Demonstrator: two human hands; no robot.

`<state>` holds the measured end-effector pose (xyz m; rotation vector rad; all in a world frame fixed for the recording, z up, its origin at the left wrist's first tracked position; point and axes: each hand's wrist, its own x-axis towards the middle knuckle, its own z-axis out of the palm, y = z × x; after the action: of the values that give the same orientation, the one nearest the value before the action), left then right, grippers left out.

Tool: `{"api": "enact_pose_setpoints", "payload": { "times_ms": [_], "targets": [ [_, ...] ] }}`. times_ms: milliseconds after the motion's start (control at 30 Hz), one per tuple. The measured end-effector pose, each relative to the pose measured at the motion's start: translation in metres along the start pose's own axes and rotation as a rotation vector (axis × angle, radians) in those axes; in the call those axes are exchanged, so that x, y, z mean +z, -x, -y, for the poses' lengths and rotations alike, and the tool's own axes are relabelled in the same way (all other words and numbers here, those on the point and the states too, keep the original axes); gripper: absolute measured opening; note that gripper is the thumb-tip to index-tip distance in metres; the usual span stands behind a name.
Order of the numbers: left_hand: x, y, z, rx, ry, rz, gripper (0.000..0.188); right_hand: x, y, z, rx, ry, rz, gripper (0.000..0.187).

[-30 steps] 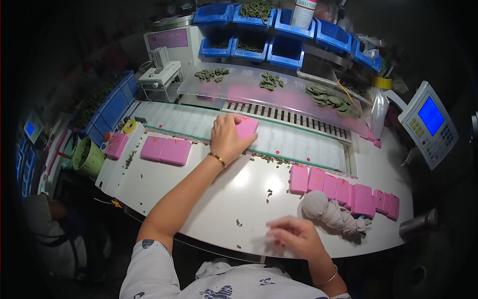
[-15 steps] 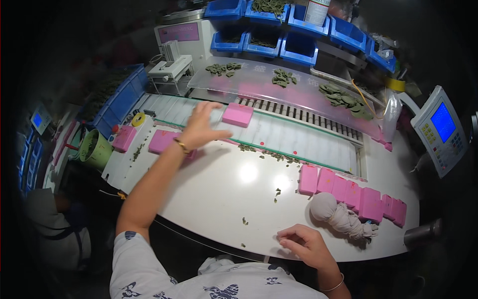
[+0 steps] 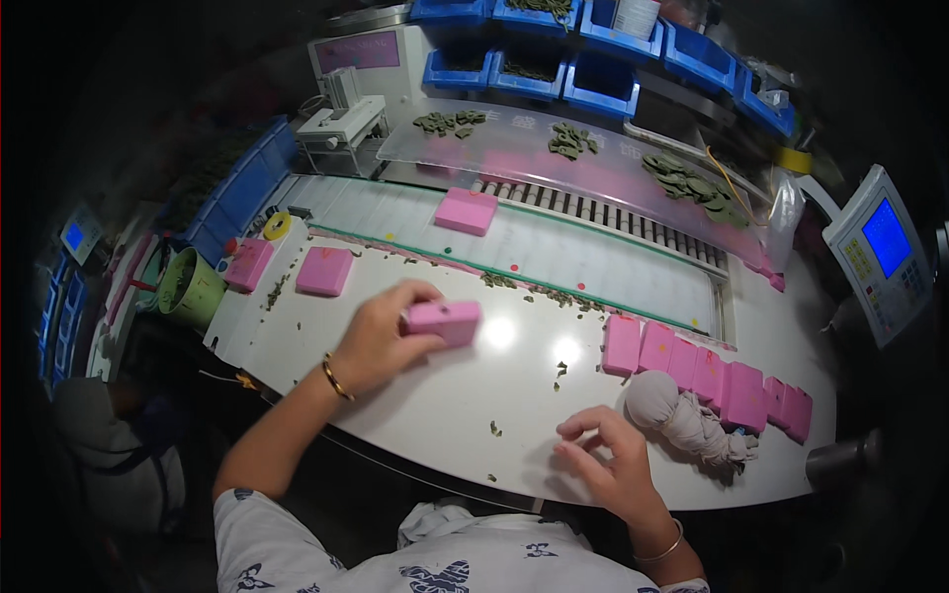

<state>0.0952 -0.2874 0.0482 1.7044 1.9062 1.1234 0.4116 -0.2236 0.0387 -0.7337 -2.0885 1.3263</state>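
Observation:
My left hand (image 3: 381, 341) grips a pink rectangular block (image 3: 445, 322) between thumb and fingers, tilted above the white table. Behind it, another pink block (image 3: 467, 211) lies on the pale conveyor belt. One more pink block (image 3: 323, 271) rests on the table to the left of that hand. My right hand (image 3: 611, 460) hovers by the table's front edge, holding nothing, its fingers loosely bent and thumb apart. A grey cloth bundle with a round head (image 3: 682, 420) lies beyond it, against a row of pink blocks (image 3: 656, 348).
Blue bins (image 3: 600, 84) hang at the back over a clear shelf bearing green flake-like pieces (image 3: 692, 185). At right stands a control panel with a blue screen (image 3: 885, 242). A green bucket (image 3: 190, 289) is at far left. Green crumbs (image 3: 563, 298) dot the table along the belt.
My left hand has drawn back from over the belt toward me and now holds a pink block. The block on the belt has shifted slightly left. My right hand stays near its place.

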Motion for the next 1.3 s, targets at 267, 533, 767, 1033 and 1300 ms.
{"api": "enact_pose_setpoints", "payload": {
  "times_ms": [267,533,767,1033,1300],
  "targets": [
    [0.094,0.017,-0.054,0.374,0.130,0.235,0.039,0.004,-0.022,0.012,-0.447,0.676,-0.138,0.025],
    [0.095,0.018,-0.060,0.284,0.228,0.376,0.028,0.006,-0.022,0.011,-0.420,0.830,-0.095,0.026],
    [0.103,-0.003,-0.035,0.275,0.291,0.266,0.028,0.006,0.000,0.002,-0.579,0.800,-0.035,0.021],
    [0.107,-0.007,-0.034,-0.394,0.711,0.442,0.034,0.002,0.014,-0.008,-0.040,0.307,-0.076,0.032],
    [0.102,-0.004,-0.058,-0.239,0.889,0.392,0.036,-0.002,-0.022,-0.012,0.190,-0.343,-0.005,0.044]
  ]
}}
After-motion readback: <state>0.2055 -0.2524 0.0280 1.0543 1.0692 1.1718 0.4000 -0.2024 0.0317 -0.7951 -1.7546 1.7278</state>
